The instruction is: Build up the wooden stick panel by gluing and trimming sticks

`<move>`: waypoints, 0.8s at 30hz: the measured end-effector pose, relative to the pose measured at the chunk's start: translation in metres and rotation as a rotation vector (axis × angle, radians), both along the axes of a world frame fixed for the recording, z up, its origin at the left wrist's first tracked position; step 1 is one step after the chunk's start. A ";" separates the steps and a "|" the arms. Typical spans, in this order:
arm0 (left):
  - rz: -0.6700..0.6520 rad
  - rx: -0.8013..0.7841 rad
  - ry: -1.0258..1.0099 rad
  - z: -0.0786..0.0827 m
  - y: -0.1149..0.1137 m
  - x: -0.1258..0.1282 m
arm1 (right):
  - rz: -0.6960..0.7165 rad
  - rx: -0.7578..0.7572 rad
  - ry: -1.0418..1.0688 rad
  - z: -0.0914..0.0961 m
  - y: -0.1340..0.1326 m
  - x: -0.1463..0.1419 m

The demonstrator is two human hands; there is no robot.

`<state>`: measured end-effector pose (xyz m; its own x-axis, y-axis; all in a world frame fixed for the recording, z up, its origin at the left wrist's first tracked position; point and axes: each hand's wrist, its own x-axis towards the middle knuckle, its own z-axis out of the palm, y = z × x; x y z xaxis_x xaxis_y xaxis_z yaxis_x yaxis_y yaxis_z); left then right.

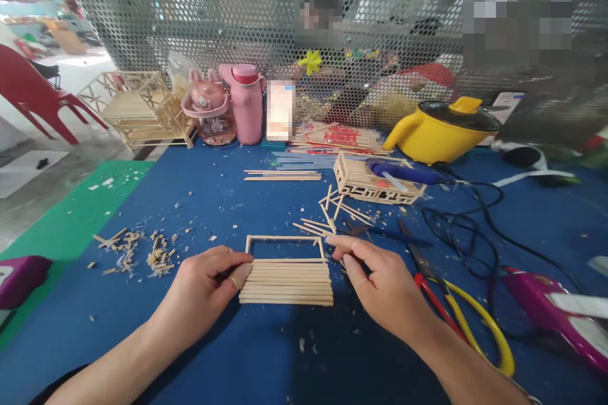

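Note:
A panel of thin wooden sticks (285, 281) lies flat on the blue table, its sticks side by side, with an open stick frame at its far edge. At the panel's upper left corner, my left hand (206, 278) pinches the edge between thumb and fingers. My right hand (373, 272) is at the frame's right side, index fingertip by its far right corner. Its fingers are drawn together, and whatever lies between them is hidden. Loose sticks (316, 226) lie just beyond my right fingertips.
Pliers (427, 262) with red and yellow handles lie right of my right hand, near a black cable (432, 221). Farther back are a small stick model (377, 186), a blue glue gun (403, 172), a yellow pot (439, 133) and a pink bottle (247, 107). Stick scraps (161, 256) lie left.

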<state>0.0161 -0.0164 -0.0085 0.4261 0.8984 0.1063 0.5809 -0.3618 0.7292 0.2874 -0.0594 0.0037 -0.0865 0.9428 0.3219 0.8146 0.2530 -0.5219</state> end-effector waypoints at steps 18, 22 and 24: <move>0.189 0.010 0.022 0.001 -0.002 -0.006 | 0.091 -0.011 -0.010 -0.006 0.001 -0.003; 0.201 0.072 0.009 0.002 -0.007 -0.008 | 0.094 -0.001 -0.045 -0.005 0.001 -0.002; 0.184 0.113 0.030 0.003 -0.010 -0.008 | 0.095 0.001 -0.057 -0.004 0.001 -0.002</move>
<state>0.0085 -0.0265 -0.0054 0.2605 0.9444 0.2004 0.6652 -0.3260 0.6717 0.2851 -0.0587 -0.0003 -0.1939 0.9291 0.3148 0.8151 0.3312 -0.4754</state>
